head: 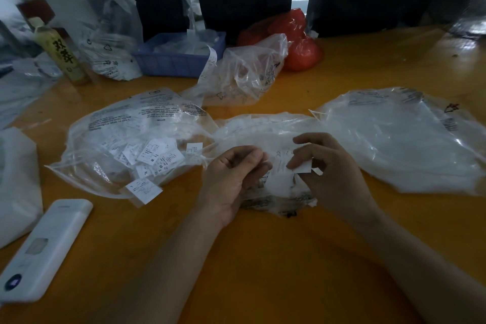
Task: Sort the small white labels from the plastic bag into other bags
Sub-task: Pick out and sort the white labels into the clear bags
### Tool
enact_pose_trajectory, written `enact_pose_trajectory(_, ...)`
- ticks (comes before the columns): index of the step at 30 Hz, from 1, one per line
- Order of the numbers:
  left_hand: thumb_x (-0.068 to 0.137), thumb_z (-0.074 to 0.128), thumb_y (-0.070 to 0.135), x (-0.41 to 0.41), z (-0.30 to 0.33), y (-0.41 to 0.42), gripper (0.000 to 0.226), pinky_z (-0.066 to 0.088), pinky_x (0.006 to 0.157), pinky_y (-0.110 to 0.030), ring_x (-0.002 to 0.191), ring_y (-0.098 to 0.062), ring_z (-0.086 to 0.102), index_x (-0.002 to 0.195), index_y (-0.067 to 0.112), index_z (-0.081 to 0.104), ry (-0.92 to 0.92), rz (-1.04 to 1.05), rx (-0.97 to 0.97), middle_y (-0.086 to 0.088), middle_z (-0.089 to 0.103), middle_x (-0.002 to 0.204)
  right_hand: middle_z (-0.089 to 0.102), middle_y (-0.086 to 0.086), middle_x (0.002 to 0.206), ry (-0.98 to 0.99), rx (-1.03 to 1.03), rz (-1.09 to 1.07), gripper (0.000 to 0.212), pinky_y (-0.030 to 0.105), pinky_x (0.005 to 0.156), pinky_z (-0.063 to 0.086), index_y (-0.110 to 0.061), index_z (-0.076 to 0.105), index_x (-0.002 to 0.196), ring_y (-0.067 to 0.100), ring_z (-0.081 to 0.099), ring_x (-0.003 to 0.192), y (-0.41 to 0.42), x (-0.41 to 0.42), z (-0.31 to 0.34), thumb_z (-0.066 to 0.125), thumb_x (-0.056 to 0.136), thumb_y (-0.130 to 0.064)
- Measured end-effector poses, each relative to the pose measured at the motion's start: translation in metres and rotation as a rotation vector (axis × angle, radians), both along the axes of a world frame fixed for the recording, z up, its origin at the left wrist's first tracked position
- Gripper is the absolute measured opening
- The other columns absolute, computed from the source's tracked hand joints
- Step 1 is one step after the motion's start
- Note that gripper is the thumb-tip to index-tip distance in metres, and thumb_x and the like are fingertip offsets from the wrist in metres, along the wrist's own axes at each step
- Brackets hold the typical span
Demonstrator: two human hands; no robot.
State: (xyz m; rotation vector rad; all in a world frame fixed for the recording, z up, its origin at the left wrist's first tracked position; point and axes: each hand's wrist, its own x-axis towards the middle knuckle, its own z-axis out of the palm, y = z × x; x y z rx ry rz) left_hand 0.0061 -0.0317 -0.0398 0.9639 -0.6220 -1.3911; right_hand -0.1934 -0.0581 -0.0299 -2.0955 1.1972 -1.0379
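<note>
I see the orange bench filling the frame, with a clear bag at right, another bag of labels at left centre, and a crumpled bag between them. At centre my right hand pinches a small white label in its fingers above that crumpled bag. My left hand has its fingers curled just beside it, whether on plastic I cannot tell.

**Hands over a clear bag of labels**

On the orange wooden table, the right hand pinched a small white paper label above a crumpled clear plastic bag. The left hand curled beside it, fingertips on the film. Left lay a printed transparent bag holding loose white size labels; right, another clear bag.
</note>
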Motion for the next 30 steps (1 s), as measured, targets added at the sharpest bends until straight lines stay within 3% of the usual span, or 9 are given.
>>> enact_pose_trajectory(4,0.075,0.083,0.014,0.0002,-0.0005,-0.0002,0.017,0.063,0.073,-0.024,0.087,-0.026,0.08,0.091,0.007,0.081,0.018,-0.006,-0.004,-0.017,0.08,0.095,0.066,-0.021,0.12,-0.147,0.09,0.007,0.05,0.03,0.079,0.061,-0.04,0.068,0.076,0.015,0.068,0.107,-0.0012,-0.0021,-0.0001,0.072,0.087,0.008)
enact_pose_trajectory(7,0.078,0.081,0.011,0.0013,-0.0008,-0.0006,0.014,0.063,0.073,-0.023,0.088,-0.026,0.08,0.091,0.007,0.082,0.026,-0.008,-0.008,-0.018,0.08,0.096,0.074,-0.018,0.095,-0.237,0.179,-0.034,0.044,0.052,0.068,0.061,-0.037,0.07,0.08,0.028,0.073,0.091,-0.0031,-0.0047,-0.002,0.066,0.092,0.005)
enact_pose_trajectory(10,0.081,0.079,0.01,0.0022,-0.0014,-0.0006,0.015,0.063,0.072,-0.024,0.091,-0.026,0.08,0.095,0.006,0.081,0.034,-0.015,-0.012,-0.019,0.079,0.099,0.075,-0.017,0.096,-0.269,0.197,-0.036,0.031,0.046,0.071,0.063,-0.033,0.073,0.098,0.007,0.074,0.09,0.0006,-0.0049,-0.0005,0.061,0.097,-0.004)
enact_pose_trajectory(15,0.082,0.078,0.011,0.0022,-0.0012,-0.0006,0.014,0.063,0.073,-0.024,0.094,-0.027,0.079,0.096,0.006,0.081,0.022,-0.025,-0.013,-0.02,0.079,0.101,0.077,-0.01,0.091,-0.393,0.224,-0.049,0.013,0.023,0.08,0.06,-0.028,0.074,0.108,0.005,0.075,0.089,0.0017,-0.0032,0.0047,0.064,0.101,-0.027)
enact_pose_trajectory(17,0.079,0.079,0.011,0.001,-0.0007,-0.0003,0.016,0.063,0.074,-0.024,0.092,-0.028,0.08,0.095,0.005,0.081,0.034,-0.024,-0.014,-0.02,0.079,0.099,0.075,-0.01,0.078,-0.407,0.223,-0.102,0.014,0.018,0.073,0.059,-0.025,0.071,0.109,0.005,0.075,0.085,0.0005,-0.0026,0.0055,0.067,0.098,-0.017)
enact_pose_trajectory(20,0.078,0.079,0.011,0.0004,-0.0007,0.0003,0.016,0.063,0.074,-0.024,0.092,-0.028,0.08,0.094,0.005,0.081,0.031,-0.029,-0.014,-0.02,0.079,0.099,0.077,-0.007,0.084,-0.466,0.286,-0.136,0.032,0.014,0.07,0.056,-0.026,0.058,0.12,0.004,0.074,0.081,-0.001,-0.0044,0.0043,0.073,0.094,-0.016)
enact_pose_trajectory(24,0.08,0.078,0.011,0.0003,-0.0001,0.0011,0.013,0.063,0.075,-0.024,0.091,-0.027,0.08,0.092,0.007,0.082,0.029,-0.04,-0.025,-0.019,0.079,0.098,0.073,-0.005,0.081,-0.496,0.285,-0.122,0.012,0.015,0.065,0.053,-0.024,0.07,0.097,0.005,0.068,0.074,-0.0015,-0.0062,0.0053,0.078,0.088,-0.026)
enact_pose_trajectory(26,0.081,0.078,0.011,-0.0001,0.0002,0.0014,0.013,0.063,0.076,-0.024,0.092,-0.027,0.08,0.093,0.007,0.082,0.027,-0.046,-0.025,-0.019,0.08,0.099,0.07,0.003,0.081,-0.535,0.307,-0.088,0.008,0.026,0.069,0.055,-0.023,0.074,0.086,0.02,0.066,0.075,-0.0014,-0.0058,0.0058,0.078,0.087,-0.03)
enact_pose_trajectory(30,0.083,0.078,0.01,0.0005,0.0002,0.0021,0.013,0.062,0.076,-0.023,0.095,-0.027,0.08,0.095,0.008,0.083,0.019,-0.06,-0.019,-0.02,0.079,0.103,0.068,0.01,0.089,-0.529,0.282,-0.014,0.015,0.042,0.08,0.057,-0.015,0.069,0.092,0.032,0.066,0.088,0.0008,-0.0021,0.0051,0.063,0.1,-0.026)
